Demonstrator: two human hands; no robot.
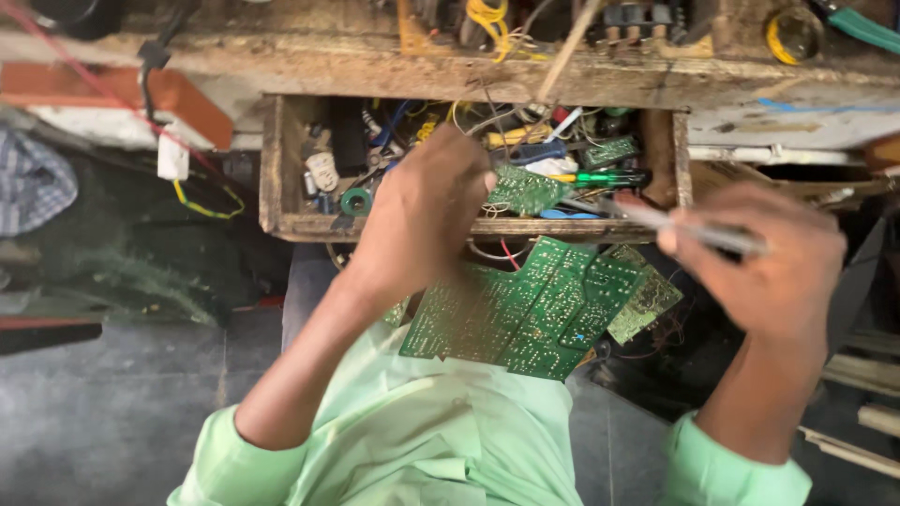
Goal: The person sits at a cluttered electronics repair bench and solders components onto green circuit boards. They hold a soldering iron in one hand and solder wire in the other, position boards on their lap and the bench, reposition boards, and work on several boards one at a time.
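Right hand [773, 272] fingers pinch a thin metal tool [689, 230]; left hand [422, 211], fingers curled, grip unclear, reaches into the drawer [281, 169] beside a green circuit board [525, 190].

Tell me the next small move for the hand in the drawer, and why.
Probably lift the left hand clear of the drawer: its fingers are buried among wires and parts, the right hand already holds a thin tool, and circuit boards wait on the lap.

Electronics repair workshop: circuit boards [534, 309], cluttered drawer [281, 169].

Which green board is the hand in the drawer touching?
The left hand touches the small green board inside the wooden drawer. The other green boards lie lower, on the person's lap.
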